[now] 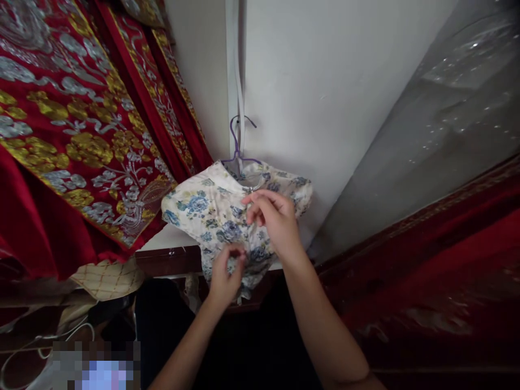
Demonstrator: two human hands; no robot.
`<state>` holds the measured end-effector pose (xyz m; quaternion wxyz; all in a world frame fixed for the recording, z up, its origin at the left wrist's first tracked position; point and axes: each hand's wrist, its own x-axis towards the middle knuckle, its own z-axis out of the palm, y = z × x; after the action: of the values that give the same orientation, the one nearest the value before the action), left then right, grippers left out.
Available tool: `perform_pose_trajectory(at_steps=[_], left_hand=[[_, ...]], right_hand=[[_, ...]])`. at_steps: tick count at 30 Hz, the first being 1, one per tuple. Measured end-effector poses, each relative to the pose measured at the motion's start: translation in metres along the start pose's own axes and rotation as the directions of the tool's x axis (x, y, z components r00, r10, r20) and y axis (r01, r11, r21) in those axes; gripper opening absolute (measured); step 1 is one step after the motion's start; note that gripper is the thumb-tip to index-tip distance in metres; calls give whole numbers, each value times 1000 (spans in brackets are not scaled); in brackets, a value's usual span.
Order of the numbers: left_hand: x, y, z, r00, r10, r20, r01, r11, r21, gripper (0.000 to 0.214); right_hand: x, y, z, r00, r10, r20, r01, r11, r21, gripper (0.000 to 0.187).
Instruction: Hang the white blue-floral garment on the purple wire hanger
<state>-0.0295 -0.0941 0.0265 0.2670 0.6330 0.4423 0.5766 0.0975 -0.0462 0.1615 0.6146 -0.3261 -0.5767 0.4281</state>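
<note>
A red embroidered cloth (81, 135) hangs at left; beside it, a floral blouse (203, 208) hangs on a purple hanger (236, 143) against the white wall (325, 81). The left hand (225, 276) pinches the blouse's lower front between its fingers (238, 254). The right hand (276, 219) lies just below the collar with fingers curled, their grip unclear, and clear plastic (447, 108) hangs at right.

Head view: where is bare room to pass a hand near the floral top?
Bare wall above the floral top, between hanger and plastic sheet. Crowded left by red embroidered cloth, and at the top's front, under left hand and right hand.
</note>
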Motion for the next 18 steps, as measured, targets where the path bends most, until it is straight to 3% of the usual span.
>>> perform_pose_trajectory(at_steps=[3,4,6,8,10,13,14,16,17,18], left_hand=[[60,44,-18,970,203,-135,-200,979,32,33],[78,58,-21,951,275,-139,-270,961,51,38],[106,79,-24,926,368,-86,-360,928,98,27],[121,91,-22,909,415,-27,-405,899,166,17],[129,96,-23,887,461,-40,-440,867,232,15],[136,96,-41,814,510,-279,-453,857,245,13],[139,92,-54,776,488,-399,-445,873,202,12],[144,75,-85,744,311,-591,-400,916,-22,9],[143,62,-100,767,156,-623,-350,915,-201,11],[139,47,-114,823,-29,-568,-249,880,-405,14]], right_hand=[[2,-4,2,999,-39,34,39,999,3,22],[4,-6,2,997,-57,43,57,998,4,23],[8,-6,3,995,-93,46,93,996,-1,24],[13,4,2,992,-125,22,126,991,-50,25],[19,26,-1,990,-140,-11,136,973,-187,24],[19,67,-9,998,-57,-30,41,920,-389,23],[14,80,-12,999,-6,-32,-7,917,-399,23],[-3,101,-16,995,95,-33,-100,942,-321,23],[-15,108,-17,990,136,-30,-139,957,-255,24],[-28,112,-17,985,171,-28,-173,967,-185,24]])
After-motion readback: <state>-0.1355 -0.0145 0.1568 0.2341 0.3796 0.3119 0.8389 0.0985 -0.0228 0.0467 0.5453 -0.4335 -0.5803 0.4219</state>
